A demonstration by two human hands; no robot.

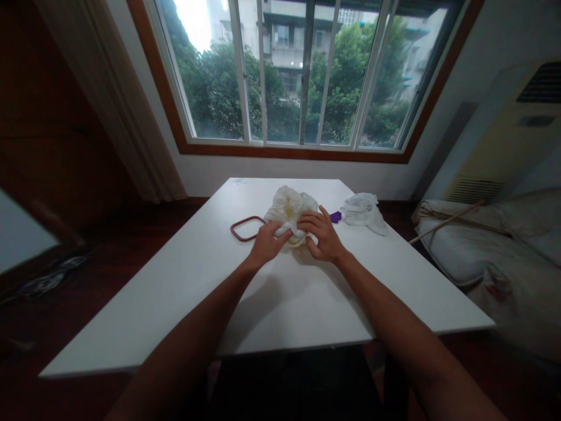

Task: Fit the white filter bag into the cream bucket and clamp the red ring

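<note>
One crumpled white bag (287, 203) sits mid-way across one white table (184, 286). The left hand (268, 242) pinches its near edge; the right hand (323, 237), half-curled, touches it, grip unclear to me. One brown loop (231, 230) lies left, one translucent bag (363, 211) right.

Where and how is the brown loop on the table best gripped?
Pinch the brown loop, probably by its left side, from the left: its rim is thin and uncovered there, while its right end is beside the left hand and white bundle.
</note>
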